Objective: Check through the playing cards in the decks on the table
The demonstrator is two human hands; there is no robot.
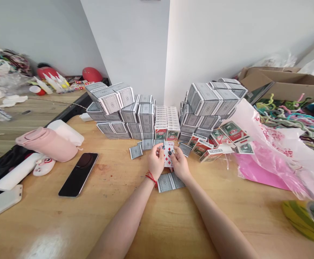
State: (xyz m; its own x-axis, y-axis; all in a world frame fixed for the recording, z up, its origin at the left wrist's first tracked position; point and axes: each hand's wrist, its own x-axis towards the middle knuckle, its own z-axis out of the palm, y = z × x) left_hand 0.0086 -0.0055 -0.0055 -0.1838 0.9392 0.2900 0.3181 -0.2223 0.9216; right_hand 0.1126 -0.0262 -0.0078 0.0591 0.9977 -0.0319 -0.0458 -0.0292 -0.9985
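Here we are with a playing card [167, 162] gripped between both hands! Our left hand [156, 158] pinches it along the 9 o'clock edge, thumb near the upper corner; our right hand [180, 162] closes on the 3 o'clock side, thumb laid across the face. So the card sits squarely between the two grips, just above the tabletop [113, 216]; whether more cards hide behind it, we cannot tell.

Red diamonds face us, and the long axis runs from 12 to 6 o'clock. Directly at 6 o'clock, near the wrists, two face-down card piles [165, 182] lie side by side.

Now to the containers! At 12 o'clock, just beyond the fingers, we have two rows of card boxes [161, 122], red-and-green fronts towards us, contents hidden. At 3 o'clock, loose card packets [211, 154] lean and overlap; what they hold, we can't make out. Farther out at 2 o'clock sits a cardboard carton [294, 84], flaps spread, its inside mostly out of sight. Patterned card stacks [112, 104] rise at 10 o'clock, and matching grey blocks [212, 100] tower at 2 o'clock, nearer than the carton.
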